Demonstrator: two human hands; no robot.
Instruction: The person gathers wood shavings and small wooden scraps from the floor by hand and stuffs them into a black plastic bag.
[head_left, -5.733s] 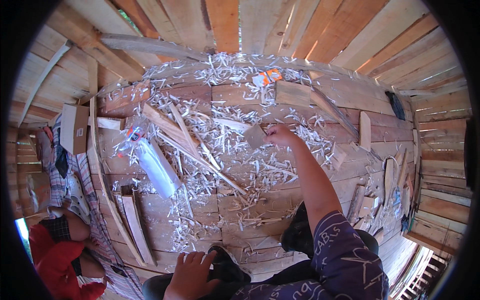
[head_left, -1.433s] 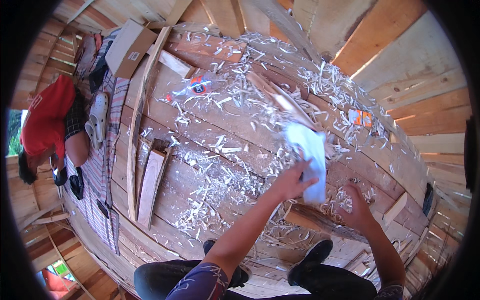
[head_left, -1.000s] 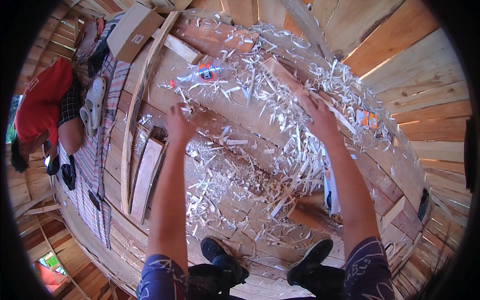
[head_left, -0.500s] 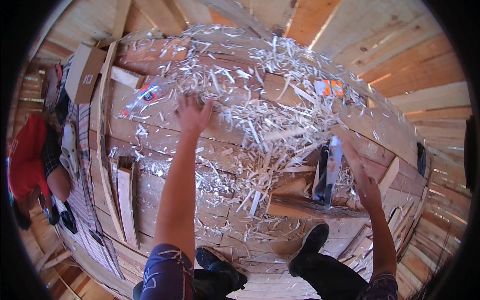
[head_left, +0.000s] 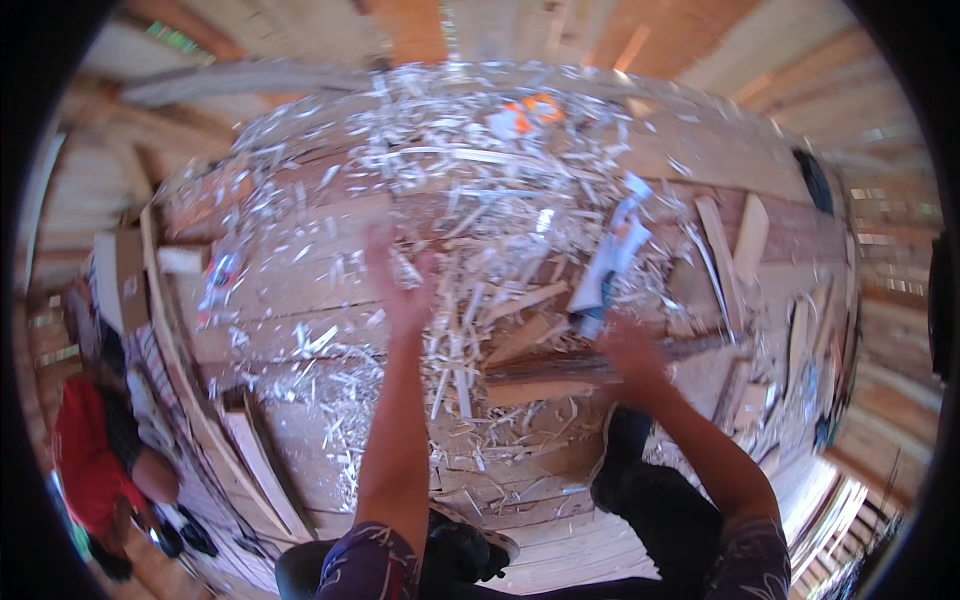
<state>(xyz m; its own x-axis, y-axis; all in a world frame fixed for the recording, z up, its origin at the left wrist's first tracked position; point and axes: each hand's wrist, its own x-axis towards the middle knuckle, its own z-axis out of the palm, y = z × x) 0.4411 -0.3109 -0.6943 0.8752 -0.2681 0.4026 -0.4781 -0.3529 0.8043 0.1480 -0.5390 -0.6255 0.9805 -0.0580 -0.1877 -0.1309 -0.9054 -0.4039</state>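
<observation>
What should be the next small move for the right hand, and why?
Probably lower the right hand and steady the white bag it holds, because the picture is blurred with motion and the left hand hovers open over the loose wood shavings.

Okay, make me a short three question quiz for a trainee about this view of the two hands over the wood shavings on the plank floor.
1. True or false: the left hand is open above the wood shavings, holding nothing.
2. What does the right hand touch? A) a hammer B) a white and blue packet C) a glass jar
3. Fill in: the orange thing lies at the ___ side of the shavings pile, away from the person.

Key: 1 true; 2 B; 3 far. The picture is blurred by motion, so the right hand's grip on the packet is not clear.
</observation>
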